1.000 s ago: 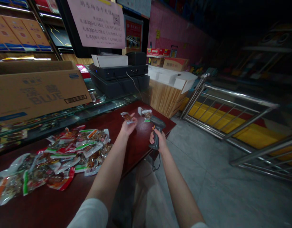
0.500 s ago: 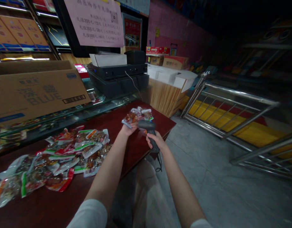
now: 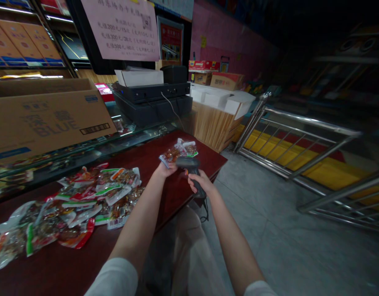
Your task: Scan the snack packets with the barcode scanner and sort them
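My right hand (image 3: 201, 182) is wrapped round the handle of a dark barcode scanner (image 3: 189, 163), whose head points left toward my other hand. A clear packet of brown snack food (image 3: 170, 155) is held in my left hand (image 3: 167, 169), just off the scanner's head. Behind it, another snack packet (image 3: 189, 148) with a green edge lies on the dark red table (image 3: 208, 158). To the left of my left forearm a heap of similar packets (image 3: 84, 201) spreads over the table, with red, green and orange markings.
An open cardboard box (image 3: 47, 119) stands on the glass counter at left. Beside it are a black cash drawer (image 3: 152, 107) and a monitor bearing a pink paper sign (image 3: 123, 33). A metal railing (image 3: 300, 148) runs along the floor at right.
The scanner's head has shifted slightly left, nearer to my left hand. The packet in my left hand stays in nearly the same place.
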Tool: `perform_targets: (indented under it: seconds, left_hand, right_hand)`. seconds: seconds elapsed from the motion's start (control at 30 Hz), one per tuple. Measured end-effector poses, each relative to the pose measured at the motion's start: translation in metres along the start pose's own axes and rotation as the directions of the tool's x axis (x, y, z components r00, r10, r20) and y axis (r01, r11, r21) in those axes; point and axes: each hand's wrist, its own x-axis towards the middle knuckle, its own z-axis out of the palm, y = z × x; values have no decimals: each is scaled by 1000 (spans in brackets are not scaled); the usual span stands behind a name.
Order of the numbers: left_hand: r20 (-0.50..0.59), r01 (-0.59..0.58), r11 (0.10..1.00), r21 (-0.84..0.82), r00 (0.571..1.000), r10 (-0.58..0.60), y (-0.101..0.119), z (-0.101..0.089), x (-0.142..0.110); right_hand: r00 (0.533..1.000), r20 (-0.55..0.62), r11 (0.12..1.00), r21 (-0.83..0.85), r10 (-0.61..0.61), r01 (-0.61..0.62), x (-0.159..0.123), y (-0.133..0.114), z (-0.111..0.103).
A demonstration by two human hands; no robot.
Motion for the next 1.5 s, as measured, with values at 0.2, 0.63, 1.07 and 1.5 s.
perform_targets:
  seconds: [0.2, 0.63, 1.07, 1.5]
  left_hand:
    - [-46, 92, 990, 110, 995, -87, 19, 18, -13]
    - [-73, 320, -360, 876, 826, 558, 120, -39, -160]
    - [-113, 232, -570, 788, 965, 238, 85, -49, -166]
    - [9, 98, -350, 932, 956, 293, 21, 56, -13]
  right_hand:
    - [1000, 13, 990, 142, -19, 17, 1, -1, -4]
    - [1000, -15, 976, 217, -24, 27, 4, 0, -7]
    - [997, -70, 983, 183, -23, 35, 2, 0, -3]
    - [935, -335, 903, 356, -116, 239, 9, 6, -1]
